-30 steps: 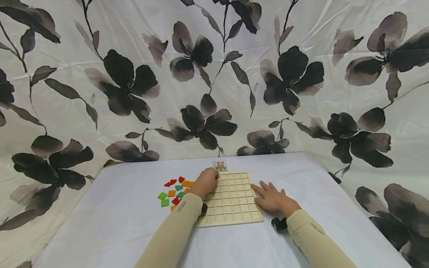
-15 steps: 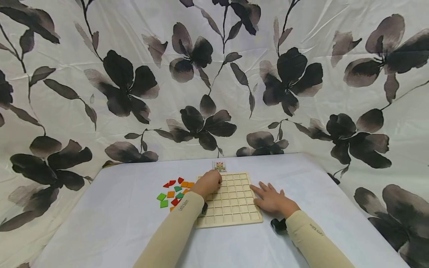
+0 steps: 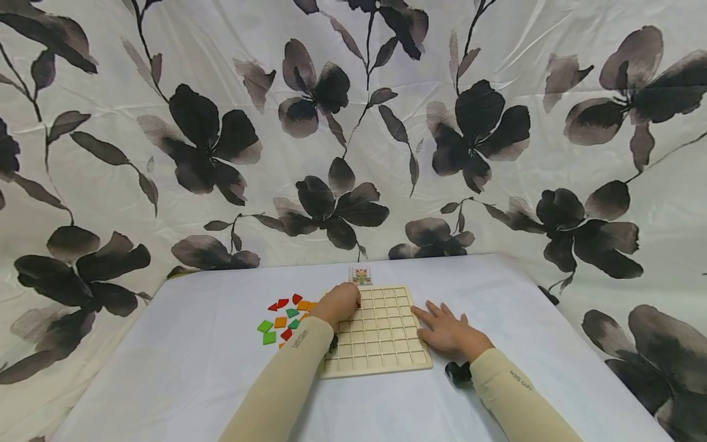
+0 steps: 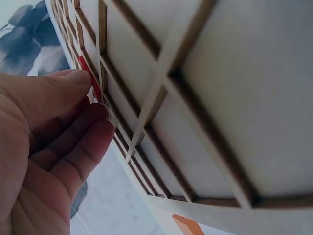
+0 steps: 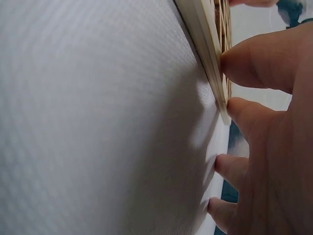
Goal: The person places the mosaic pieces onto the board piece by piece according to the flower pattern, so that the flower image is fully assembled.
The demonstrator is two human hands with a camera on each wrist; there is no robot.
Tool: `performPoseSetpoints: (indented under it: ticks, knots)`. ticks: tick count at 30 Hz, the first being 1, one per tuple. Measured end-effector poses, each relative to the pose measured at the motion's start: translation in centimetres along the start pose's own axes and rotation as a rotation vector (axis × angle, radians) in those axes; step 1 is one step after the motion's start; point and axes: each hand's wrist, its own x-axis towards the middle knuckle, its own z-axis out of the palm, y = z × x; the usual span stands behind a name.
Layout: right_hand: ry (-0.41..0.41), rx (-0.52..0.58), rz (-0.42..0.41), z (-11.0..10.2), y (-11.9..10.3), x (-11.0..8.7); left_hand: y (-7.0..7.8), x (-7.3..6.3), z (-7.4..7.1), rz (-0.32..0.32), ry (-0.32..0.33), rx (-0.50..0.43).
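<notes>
A pale wooden grid board (image 3: 386, 331) lies on the white table. My left hand (image 3: 339, 304) is over its far left part, fingers curled. In the left wrist view, thumb and fingers pinch a red tile (image 4: 89, 77) at one of the board's small squares; the hand hides most of the tile in the head view. My right hand (image 3: 450, 329) lies spread at the board's right side. Its thumb and index fingertips touch the board's edge (image 5: 208, 54) in the right wrist view, and the other fingertips rest on the cloth.
Loose red, orange and green tiles lie left of the board, among them a light green tile (image 3: 269, 337) and an orange tile (image 3: 280, 322). A small patterned picture card (image 3: 361, 276) lies beyond the board. A floral curtain (image 3: 331, 123) hangs behind the table.
My left hand has shifted slightly toward me over the board, first a little right, then back left. The right hand has stayed at the board's edge.
</notes>
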Motion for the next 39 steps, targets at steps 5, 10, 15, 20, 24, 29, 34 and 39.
performPoseSetpoints:
  ticks: [5,10,15,20,24,29,34,39]
  knots:
    - [0.002,-0.003,0.000,0.1,0.0,0.1,-0.3,-0.1,0.1,0.011,0.013,0.010]
    - [-0.003,0.003,0.002,0.1,0.0,0.0,-0.7,-0.6,0.1,-0.012,0.011,-0.052]
    - [-0.003,0.002,0.009,0.0,0.2,-0.1,-1.5,-1.6,-0.4,-0.043,0.052,-0.117]
    - [-0.001,0.006,0.007,0.1,0.2,-0.2,-2.7,-3.0,-1.4,-0.107,0.076,-0.168]
    - [-0.004,0.010,0.004,0.0,0.2,-0.2,-4.1,-4.1,-2.2,-0.160,0.099,-0.200]
    - [-0.009,0.004,0.001,-0.1,0.3,-0.2,-6.0,-5.1,-2.5,-0.266,0.094,-0.247]
    - [-0.011,0.006,0.000,-0.2,0.1,-0.1,-7.9,-6.5,-2.4,-0.326,0.084,-0.300]
    - [-0.012,0.011,-0.003,-0.3,-0.1,-0.2,-9.7,-7.6,-2.6,-0.362,0.077,-0.295]
